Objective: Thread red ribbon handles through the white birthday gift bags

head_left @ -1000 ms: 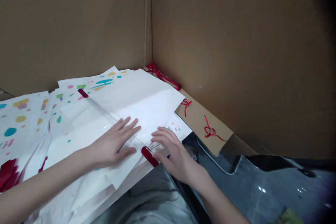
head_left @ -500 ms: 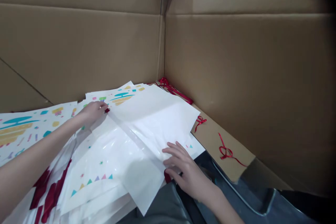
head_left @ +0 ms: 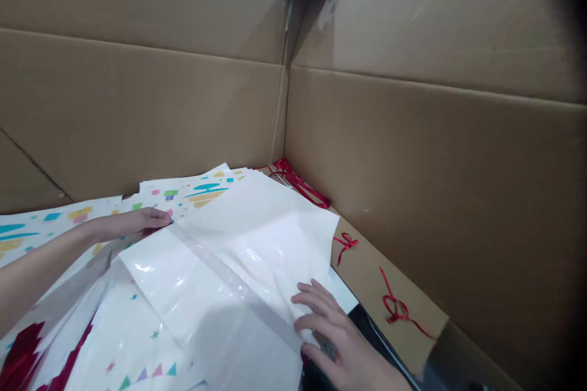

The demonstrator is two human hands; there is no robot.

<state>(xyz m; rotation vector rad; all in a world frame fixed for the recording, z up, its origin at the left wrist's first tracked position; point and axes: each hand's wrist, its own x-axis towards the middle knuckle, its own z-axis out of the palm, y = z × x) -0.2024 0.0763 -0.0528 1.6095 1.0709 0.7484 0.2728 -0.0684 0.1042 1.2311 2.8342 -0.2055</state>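
White sheet (head_left: 257,226) over bunting-printed paper (head_left: 126,330) is pinched by left fingers (head_left: 159,217), right fingers (head_left: 317,302) spread at its edge.

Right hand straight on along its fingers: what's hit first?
Likely the white sheet, right at the right hand's fingertips; depth is unclear, so they may already touch it.

The top sheet (head_left: 275,220) is white. Left sheets (head_left: 46,228) have blue, yellow and pink shapes. Ribbons (head_left: 398,317) are red, cardboard walls (head_left: 413,165) brown.
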